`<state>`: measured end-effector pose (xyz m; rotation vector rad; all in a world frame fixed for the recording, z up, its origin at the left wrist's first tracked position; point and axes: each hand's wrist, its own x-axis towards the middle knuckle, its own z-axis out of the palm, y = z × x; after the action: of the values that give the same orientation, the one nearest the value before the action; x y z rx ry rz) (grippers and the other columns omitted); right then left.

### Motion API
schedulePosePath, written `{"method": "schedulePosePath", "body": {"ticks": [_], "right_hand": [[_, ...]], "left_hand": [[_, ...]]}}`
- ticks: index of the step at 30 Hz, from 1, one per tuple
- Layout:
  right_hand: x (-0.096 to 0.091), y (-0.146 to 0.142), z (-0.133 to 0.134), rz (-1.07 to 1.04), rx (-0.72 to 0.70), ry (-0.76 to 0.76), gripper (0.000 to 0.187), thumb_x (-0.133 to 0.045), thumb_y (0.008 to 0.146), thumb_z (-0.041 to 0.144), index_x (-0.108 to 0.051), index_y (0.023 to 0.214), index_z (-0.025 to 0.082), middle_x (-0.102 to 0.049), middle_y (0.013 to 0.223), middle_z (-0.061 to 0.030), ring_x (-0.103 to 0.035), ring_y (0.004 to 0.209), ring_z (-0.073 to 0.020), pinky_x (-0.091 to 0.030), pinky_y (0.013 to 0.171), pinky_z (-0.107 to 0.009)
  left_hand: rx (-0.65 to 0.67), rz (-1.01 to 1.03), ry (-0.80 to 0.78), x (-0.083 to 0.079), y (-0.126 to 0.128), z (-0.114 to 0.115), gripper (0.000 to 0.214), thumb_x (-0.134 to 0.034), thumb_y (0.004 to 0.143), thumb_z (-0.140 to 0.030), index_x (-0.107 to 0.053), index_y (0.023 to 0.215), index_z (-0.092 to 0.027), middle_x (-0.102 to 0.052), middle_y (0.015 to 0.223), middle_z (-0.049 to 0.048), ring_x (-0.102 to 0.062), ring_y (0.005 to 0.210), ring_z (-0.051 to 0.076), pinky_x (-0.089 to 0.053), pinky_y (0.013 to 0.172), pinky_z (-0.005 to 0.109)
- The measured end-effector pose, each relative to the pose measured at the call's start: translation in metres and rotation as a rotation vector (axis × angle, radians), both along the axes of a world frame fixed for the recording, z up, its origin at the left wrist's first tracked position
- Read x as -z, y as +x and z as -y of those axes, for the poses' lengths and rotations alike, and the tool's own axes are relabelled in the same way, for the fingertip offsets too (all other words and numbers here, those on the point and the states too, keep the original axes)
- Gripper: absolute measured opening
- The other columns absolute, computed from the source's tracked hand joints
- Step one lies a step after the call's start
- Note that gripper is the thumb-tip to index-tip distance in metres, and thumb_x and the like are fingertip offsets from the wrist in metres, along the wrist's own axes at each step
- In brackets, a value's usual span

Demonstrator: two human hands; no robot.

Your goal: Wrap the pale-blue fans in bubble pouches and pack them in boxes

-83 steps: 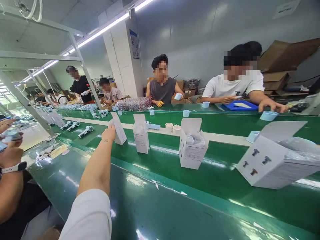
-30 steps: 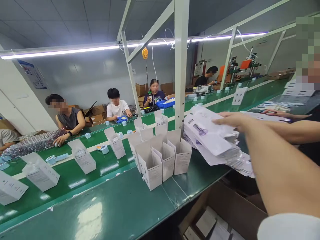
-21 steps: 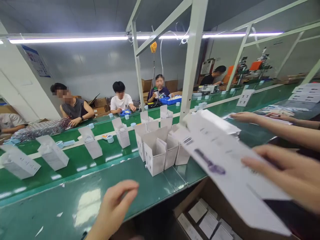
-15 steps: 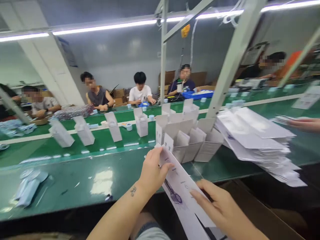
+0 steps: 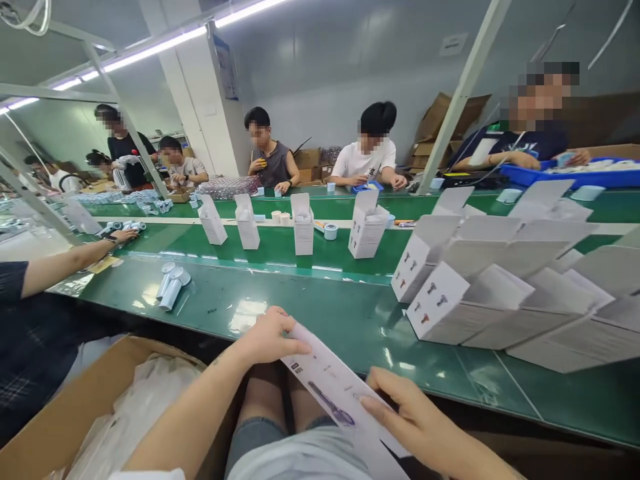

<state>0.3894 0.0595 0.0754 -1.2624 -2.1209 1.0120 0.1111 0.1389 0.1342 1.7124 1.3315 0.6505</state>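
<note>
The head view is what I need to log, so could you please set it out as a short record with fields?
Left hand: pinches the far end of a white carton
Right hand: grips the carton's right edge, nearer the body
Carton: looks flat, printed with a device picture
Bench: light-blue parts at left, grouped boxes at right
Green belt: upright white boxes in a row, flaps raised
Lower left: open cardboard box holding clear plastic

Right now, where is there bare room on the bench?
The widest bare patch of bench, small specks aside, lies between the pale blue gadgets on the left and the clustered open boxes on the right, just beyond the left hand and the flat carton. The right end is crowded with those boxes.
</note>
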Motion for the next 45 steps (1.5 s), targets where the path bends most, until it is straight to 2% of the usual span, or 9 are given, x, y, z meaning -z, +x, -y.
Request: {"method": "schedulePosePath", "body": {"ticks": [2, 7, 11, 14, 18, 23, 31, 39, 45], "right_hand": [[-0.002, -0.003, -0.012, -0.074, -0.158, -0.157, 0.041, -0.057, 0.089, 0.056, -0.056, 0.111, 0.022, -0.061, 0.107, -0.0089, -0.061, 0.097, -0.024, -0.052, 0.084, -0.039], [0.001, -0.033, -0.052, -0.333, -0.489, -0.45, 0.143, -0.08, 0.053, 0.074, 0.005, 0.155, 0.021, -0.024, 0.156, -0.0212, -0.024, 0.146, -0.0352, -0.028, 0.114, -0.053], [0.006, -0.054, -0.073, -0.496, -0.545, -0.496, 0.124, -0.084, 0.054, 0.064, -0.021, 0.152, 0.021, -0.047, 0.142, -0.0161, -0.049, 0.128, -0.0343, -0.043, 0.103, -0.048], [0.004, -0.052, -0.085, -0.569, -0.405, -0.512, 0.103, -0.084, 0.062, 0.051, -0.031, 0.145, 0.021, -0.06, 0.124, -0.0129, -0.063, 0.105, -0.029, -0.054, 0.083, -0.041], [-0.003, -0.049, -0.097, -0.564, -0.42, -0.473, 0.093, -0.084, 0.063, 0.045, -0.037, 0.139, 0.019, -0.064, 0.113, -0.0102, -0.065, 0.097, -0.0266, -0.054, 0.077, -0.037], [-0.004, -0.054, -0.1, -0.347, -0.491, -0.293, 0.099, -0.084, 0.057, 0.04, -0.036, 0.142, 0.02, -0.056, 0.122, -0.0099, -0.059, 0.107, -0.0272, -0.053, 0.086, -0.039], [-0.022, -0.069, -0.047, -0.036, -0.117, 0.541, 0.084, -0.074, 0.079, 0.03, -0.024, 0.146, 0.029, -0.029, 0.152, -0.0204, -0.043, 0.133, -0.0378, -0.045, 0.102, -0.057], [-0.065, -0.063, -0.045, -0.173, -0.158, 0.447, 0.047, -0.074, 0.068, 0.019, -0.045, 0.105, 0.026, -0.053, 0.113, -0.009, -0.058, 0.099, -0.0248, -0.052, 0.077, -0.035], [-0.073, -0.043, -0.065, -0.299, -0.428, 0.115, 0.055, -0.084, 0.056, 0.031, -0.052, 0.1, 0.023, -0.053, 0.1, -0.0024, -0.055, 0.088, -0.0197, -0.047, 0.072, -0.029]], "left_hand": [[0.149, -0.06, -0.077, -0.007, -0.009, 0.008, 0.01, -0.08, 0.064, -0.029, -0.071, 0.063, -0.024, -0.071, 0.097, 0.0072, -0.039, 0.141, 0.036, -0.039, 0.106, 0.045], [0.369, -0.021, -0.009, -0.031, -0.001, 0.029, 0.009, -0.074, 0.074, -0.026, -0.07, 0.066, -0.027, -0.072, 0.077, 0.0045, -0.012, 0.152, 0.031, -0.009, 0.119, 0.058], [0.346, -0.029, 0.096, -0.055, -0.011, 0.025, 0.014, -0.074, 0.074, -0.02, -0.067, 0.062, -0.026, -0.071, 0.074, 0.0041, -0.027, 0.147, 0.037, -0.009, 0.117, 0.063], [0.269, 0.214, 0.105, -0.051, -0.037, 0.011, 0.021, -0.08, 0.071, -0.031, -0.074, 0.09, -0.026, -0.068, 0.122, 0.0087, -0.037, 0.143, 0.035, -0.029, 0.113, 0.053], [0.042, 0.739, -0.032, -0.005, -0.042, -0.001, 0.071, -0.089, 0.061, -0.038, -0.062, 0.126, -0.03, -0.048, 0.148, 0.0109, -0.036, 0.143, 0.033, -0.042, 0.104, 0.042], [-0.007, 1.067, -0.389, 0.044, 0.008, 0.005, 0.06, -0.089, 0.058, -0.029, -0.07, 0.114, -0.024, -0.063, 0.132, 0.0111, -0.065, 0.105, 0.026, -0.05, 0.088, 0.037], [-0.526, 1.115, -0.225, 0.029, 0.039, 0.026, 0.038, -0.084, 0.062, -0.025, -0.074, 0.099, -0.019, -0.074, 0.097, 0.0036, -0.064, 0.079, 0.015, -0.048, 0.073, 0.027], [-0.044, 1.218, -0.284, 0.023, 0.027, 0.028, 0.045, -0.079, 0.071, -0.05, -0.072, 0.101, -0.018, -0.073, 0.104, 0.009, -0.067, 0.091, 0.022, -0.05, 0.08, 0.032], [0.142, 1.207, -0.401, 0.015, 0.032, 0.033, 0.069, -0.087, 0.064, -0.027, -0.061, 0.128, -0.032, -0.056, 0.143, 0.0058, -0.059, 0.118, 0.027, -0.048, 0.093, 0.036]]}}
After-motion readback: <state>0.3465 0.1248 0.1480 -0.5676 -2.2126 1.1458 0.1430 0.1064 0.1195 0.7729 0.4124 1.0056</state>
